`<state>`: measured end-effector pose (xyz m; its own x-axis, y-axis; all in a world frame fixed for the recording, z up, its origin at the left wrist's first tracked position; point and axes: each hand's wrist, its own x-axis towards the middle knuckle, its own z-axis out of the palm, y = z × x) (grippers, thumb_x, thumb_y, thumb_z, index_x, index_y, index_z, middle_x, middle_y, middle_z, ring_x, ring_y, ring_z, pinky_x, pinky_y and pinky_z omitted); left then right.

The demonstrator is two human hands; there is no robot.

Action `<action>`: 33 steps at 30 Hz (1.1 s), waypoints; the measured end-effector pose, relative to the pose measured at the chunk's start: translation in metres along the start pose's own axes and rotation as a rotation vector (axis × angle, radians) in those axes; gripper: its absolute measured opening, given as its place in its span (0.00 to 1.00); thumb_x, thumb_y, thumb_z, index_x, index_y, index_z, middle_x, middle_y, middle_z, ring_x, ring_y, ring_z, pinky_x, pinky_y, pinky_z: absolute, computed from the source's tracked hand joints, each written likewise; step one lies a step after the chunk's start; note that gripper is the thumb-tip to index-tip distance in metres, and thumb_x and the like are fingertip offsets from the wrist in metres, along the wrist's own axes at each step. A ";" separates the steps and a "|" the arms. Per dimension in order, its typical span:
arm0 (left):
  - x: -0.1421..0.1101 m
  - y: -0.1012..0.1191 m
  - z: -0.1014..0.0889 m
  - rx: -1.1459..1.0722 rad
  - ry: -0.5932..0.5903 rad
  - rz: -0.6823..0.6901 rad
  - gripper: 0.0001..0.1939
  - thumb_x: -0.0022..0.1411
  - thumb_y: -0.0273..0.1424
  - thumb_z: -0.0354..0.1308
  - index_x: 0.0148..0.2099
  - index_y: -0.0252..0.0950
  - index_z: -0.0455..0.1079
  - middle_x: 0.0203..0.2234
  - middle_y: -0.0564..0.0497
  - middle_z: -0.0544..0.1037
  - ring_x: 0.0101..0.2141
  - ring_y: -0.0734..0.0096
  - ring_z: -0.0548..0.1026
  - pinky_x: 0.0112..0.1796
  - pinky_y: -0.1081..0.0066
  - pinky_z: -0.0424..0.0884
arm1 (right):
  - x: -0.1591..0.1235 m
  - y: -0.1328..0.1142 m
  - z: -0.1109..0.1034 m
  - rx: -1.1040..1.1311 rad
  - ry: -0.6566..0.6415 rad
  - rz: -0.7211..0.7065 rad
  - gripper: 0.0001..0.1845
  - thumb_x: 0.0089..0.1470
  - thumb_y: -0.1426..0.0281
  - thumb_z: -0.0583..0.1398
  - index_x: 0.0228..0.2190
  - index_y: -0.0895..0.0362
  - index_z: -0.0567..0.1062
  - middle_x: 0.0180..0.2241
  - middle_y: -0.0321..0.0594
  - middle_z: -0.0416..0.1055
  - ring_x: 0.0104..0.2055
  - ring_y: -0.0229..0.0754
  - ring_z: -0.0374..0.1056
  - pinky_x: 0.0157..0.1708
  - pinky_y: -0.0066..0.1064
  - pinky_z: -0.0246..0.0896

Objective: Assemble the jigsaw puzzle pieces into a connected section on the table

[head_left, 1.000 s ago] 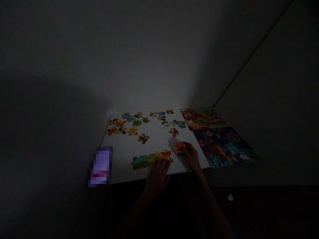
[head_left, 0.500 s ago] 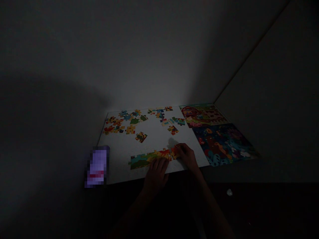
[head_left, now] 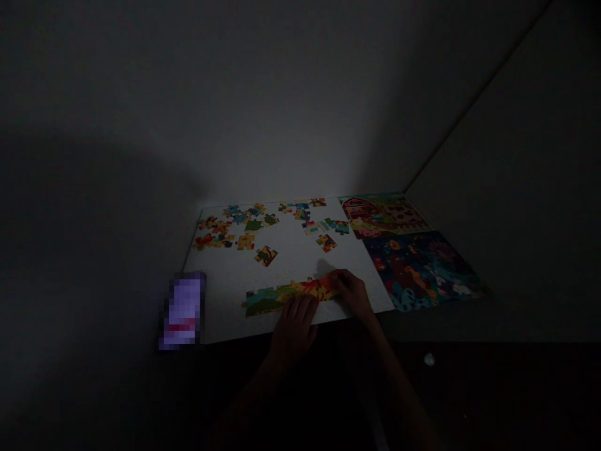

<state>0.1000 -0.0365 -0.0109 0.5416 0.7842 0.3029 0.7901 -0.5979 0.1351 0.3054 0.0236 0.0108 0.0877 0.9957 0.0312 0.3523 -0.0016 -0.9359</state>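
Near the front edge of the white table lies a strip of joined puzzle pieces (head_left: pixel 265 302), green at the left and orange toward the right. My left hand (head_left: pixel 295 318) rests on its lower edge with the fingers stretched out flat. An orange puzzle piece (head_left: pixel 327 286) is pinched in the fingers of my right hand (head_left: pixel 353 294), against the strip's right end. Those fingers partly cover the piece, and the dim light hides whether it is fully locked in.
Loose puzzle pieces (head_left: pixel 245 242) are scattered over the back of the white table (head_left: pixel 291 250). Two finished pictures, a farm puzzle (head_left: pixel 387 217) and a dark sea puzzle (head_left: pixel 422 270), lie at the right. A phone-like lit object (head_left: pixel 183 310) is at the left edge. Walls stand behind.
My right hand has brought the orange piece left, closing the gap to the strip's end. My left hand has stayed on the strip.
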 end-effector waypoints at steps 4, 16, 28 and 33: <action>0.000 0.000 -0.001 -0.005 0.009 0.006 0.27 0.66 0.35 0.51 0.65 0.34 0.60 0.58 0.45 0.71 0.58 0.58 0.66 0.62 0.55 0.57 | 0.001 0.001 0.000 -0.033 -0.013 -0.018 0.18 0.57 0.54 0.57 0.36 0.56 0.76 0.34 0.41 0.77 0.36 0.44 0.73 0.36 0.32 0.66; 0.000 0.000 0.000 -0.019 -0.007 0.002 0.28 0.65 0.34 0.50 0.66 0.35 0.59 0.59 0.45 0.70 0.59 0.58 0.65 0.62 0.54 0.56 | 0.002 0.006 0.005 -0.255 -0.013 -0.094 0.16 0.60 0.57 0.53 0.38 0.54 0.75 0.36 0.43 0.78 0.37 0.46 0.73 0.38 0.34 0.66; 0.000 0.001 -0.002 0.005 -0.025 -0.002 0.28 0.66 0.34 0.49 0.66 0.34 0.58 0.59 0.44 0.70 0.59 0.58 0.65 0.61 0.54 0.57 | 0.001 0.007 0.005 -0.246 0.006 -0.100 0.15 0.61 0.58 0.53 0.38 0.54 0.74 0.37 0.43 0.77 0.37 0.46 0.73 0.38 0.34 0.66; 0.000 0.001 -0.001 0.004 0.008 0.014 0.27 0.66 0.34 0.51 0.66 0.34 0.59 0.59 0.44 0.70 0.59 0.58 0.65 0.61 0.55 0.57 | 0.001 0.005 0.007 -0.295 0.010 -0.127 0.15 0.61 0.59 0.53 0.37 0.55 0.74 0.35 0.44 0.77 0.37 0.46 0.73 0.39 0.35 0.66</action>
<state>0.0998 -0.0375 -0.0096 0.5508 0.7741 0.3119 0.7835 -0.6084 0.1265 0.3013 0.0252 0.0035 0.0340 0.9887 0.1458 0.6160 0.0942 -0.7821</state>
